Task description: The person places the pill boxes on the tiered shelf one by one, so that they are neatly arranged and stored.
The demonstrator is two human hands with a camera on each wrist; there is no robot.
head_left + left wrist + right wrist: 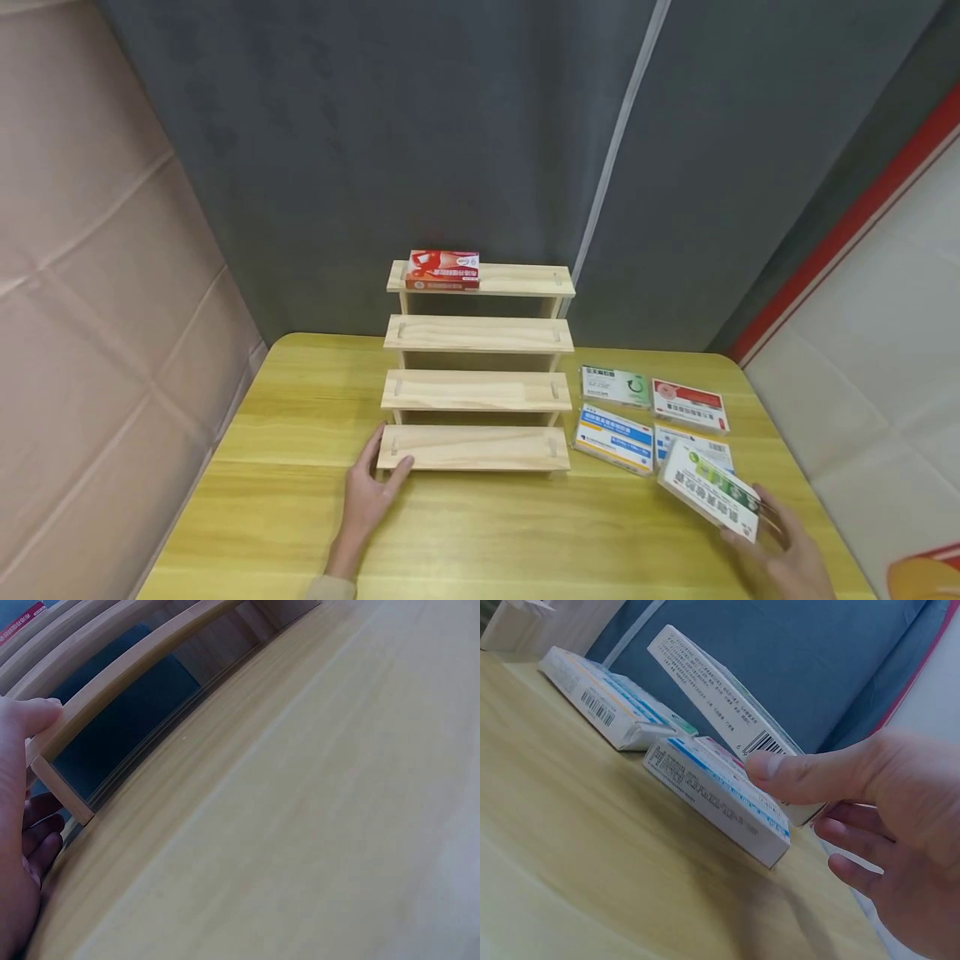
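In the head view, a four-tier wooden step rack (pixel 472 448) stands on the table. My left hand (pixel 365 497) grips the left end of its lowest board, thumb on the front edge and the other fingers around the side. A white and green medicine box (pixel 705 492) is pinched at its right end by my right hand (pixel 797 560). It tilts, raised over a white and blue medicine box (pixel 716 450). The right wrist view shows my thumb (pixel 780 771) pressing the held box's barcode side, above that white and blue box (pixel 712 799) on the table.
A red medicine box (pixel 442 271) lies on the rack's top board, at the left. Right of the rack lie a green and white box (pixel 613 386), a red and white box (pixel 690 406) and another blue and white box (pixel 615 437). A dark curtain (pixel 375 150) hangs behind the table.
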